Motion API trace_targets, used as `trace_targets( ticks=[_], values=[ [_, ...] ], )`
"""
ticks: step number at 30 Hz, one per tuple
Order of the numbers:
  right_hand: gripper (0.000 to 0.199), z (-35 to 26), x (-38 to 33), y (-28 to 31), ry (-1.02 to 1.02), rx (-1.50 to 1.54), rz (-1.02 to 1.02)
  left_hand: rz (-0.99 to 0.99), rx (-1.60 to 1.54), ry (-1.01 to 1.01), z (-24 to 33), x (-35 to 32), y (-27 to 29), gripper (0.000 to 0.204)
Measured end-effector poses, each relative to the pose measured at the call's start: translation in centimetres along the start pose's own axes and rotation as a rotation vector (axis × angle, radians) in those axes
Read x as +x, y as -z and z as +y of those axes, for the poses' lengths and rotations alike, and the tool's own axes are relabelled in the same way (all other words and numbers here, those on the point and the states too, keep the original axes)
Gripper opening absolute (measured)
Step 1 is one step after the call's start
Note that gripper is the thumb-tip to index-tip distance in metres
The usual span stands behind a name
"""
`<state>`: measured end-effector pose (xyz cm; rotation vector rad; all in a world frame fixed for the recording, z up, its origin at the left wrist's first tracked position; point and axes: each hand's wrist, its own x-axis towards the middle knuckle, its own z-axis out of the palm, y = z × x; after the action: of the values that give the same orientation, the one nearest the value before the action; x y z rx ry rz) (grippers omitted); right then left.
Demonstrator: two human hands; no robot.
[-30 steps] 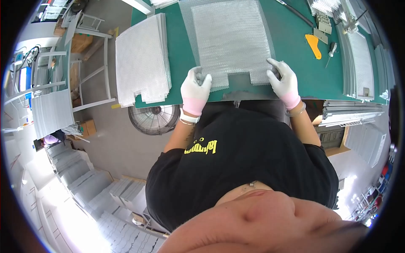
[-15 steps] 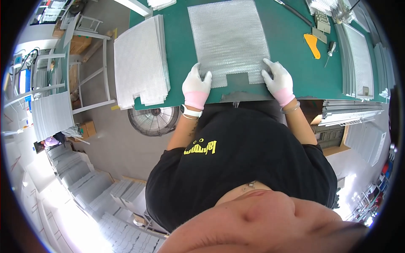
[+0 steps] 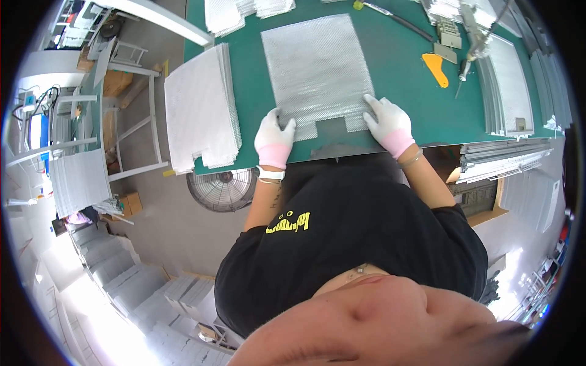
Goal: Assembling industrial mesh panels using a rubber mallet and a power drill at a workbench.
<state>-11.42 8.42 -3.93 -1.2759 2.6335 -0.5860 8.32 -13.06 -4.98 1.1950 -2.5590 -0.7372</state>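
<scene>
A silver-grey mesh sheet (image 3: pixel 317 67) with a square notch in its near edge lies flat on the green tabletop. My left hand (image 3: pixel 273 139), in a white glove with a pink cuff, holds the sheet's near left corner, thumb on the mesh and fingers along its side. At the near right corner, my right hand (image 3: pixel 388 125), gloved alike, has its fingertips and thumb on the sheet's edge. Fingertips beneath the mesh, if any, are hidden. Left of the sheet sits a stack of similar notched mesh sheets (image 3: pixel 198 104).
A yellow scraper (image 3: pixel 434 69), a screwdriver (image 3: pixel 463 73) and a black-handled tool (image 3: pixel 406 23) lie right of the sheet. Framed panels (image 3: pixel 510 85) are stacked farther right. A white post (image 3: pixel 159 17) rises at the far left. A floor fan (image 3: pixel 223 190) stands below the table.
The whole view has shifted, so table, sheet and hands appear lower and slightly left. Both hands stay at the sheet's near corners; the sheet has barely moved on the table.
</scene>
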Motion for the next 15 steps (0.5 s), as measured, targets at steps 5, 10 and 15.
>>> trace_targets(
  ticks=[5,10,15],
  values=[
    [0.034,6.2,5.4,4.6,0.248,0.122,0.203,0.123,0.109,-0.127,-1.7,1.3,0.5,0.067],
    [0.054,19.0,20.1,16.0,-0.235,-0.237,0.806,-0.174,0.331,-0.489,-1.9,2.4,1.0,0.061],
    [0.077,26.0,23.2,23.0,0.414,0.453,0.178,-0.082,0.379,-0.443,-0.9,-0.1,1.6,0.071]
  ],
)
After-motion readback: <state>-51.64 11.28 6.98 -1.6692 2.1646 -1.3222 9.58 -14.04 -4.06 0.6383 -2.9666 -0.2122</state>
